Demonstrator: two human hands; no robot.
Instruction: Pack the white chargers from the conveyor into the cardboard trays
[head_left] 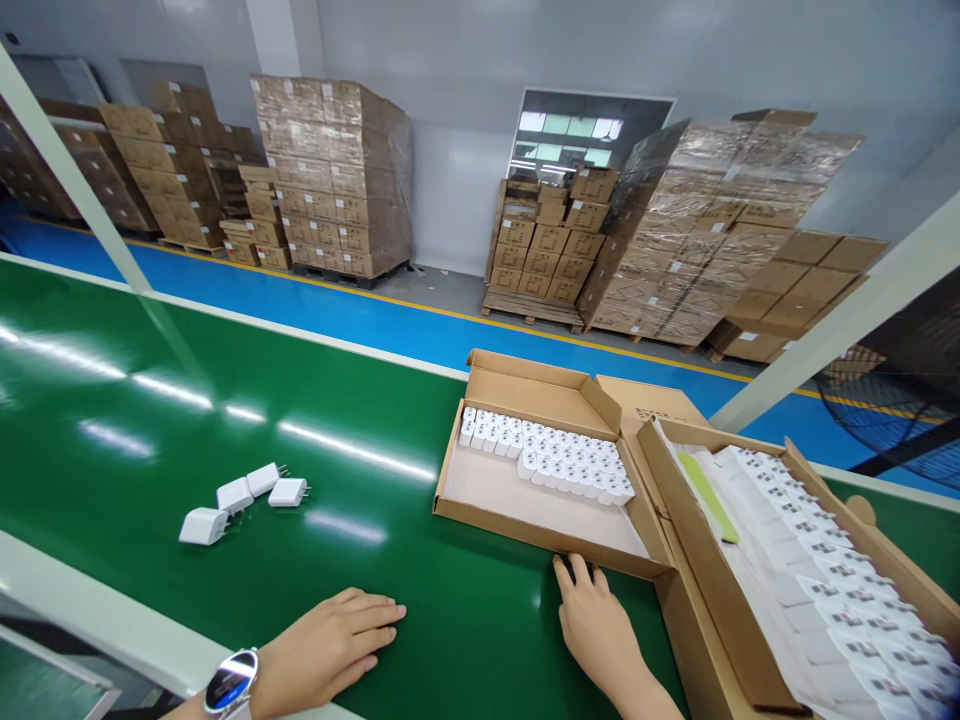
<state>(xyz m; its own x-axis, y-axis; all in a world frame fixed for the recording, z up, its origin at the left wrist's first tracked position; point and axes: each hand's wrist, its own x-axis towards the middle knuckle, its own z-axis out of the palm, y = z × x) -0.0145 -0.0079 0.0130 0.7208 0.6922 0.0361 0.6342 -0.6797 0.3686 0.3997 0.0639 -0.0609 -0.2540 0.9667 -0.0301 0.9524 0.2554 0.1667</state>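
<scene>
My left hand (334, 640), with a watch (231, 680) on its wrist, hovers over or rests on the green work surface (375, 400), fingers stretched out and holding nothing. At the near edge of an open cardboard box (491, 522), the fingertips of my right hand (596, 622) meet or nearly meet the front wall, fingers apart. Inside that box, rows of white plug chargers (574, 460) stand along the far side, with a bare strip in front. Several loose white plug chargers (234, 495) lie on the green surface to the left, metal prongs showing.
A second cardboard box (750, 640) on the right holds many white chargers with prongs up and a yellow-green strip (709, 497). Slanted white posts (832, 320) stand at both sides. Beyond a blue floor are wrapped carton stacks (330, 180). A black wire fan guard (892, 400) is at far right.
</scene>
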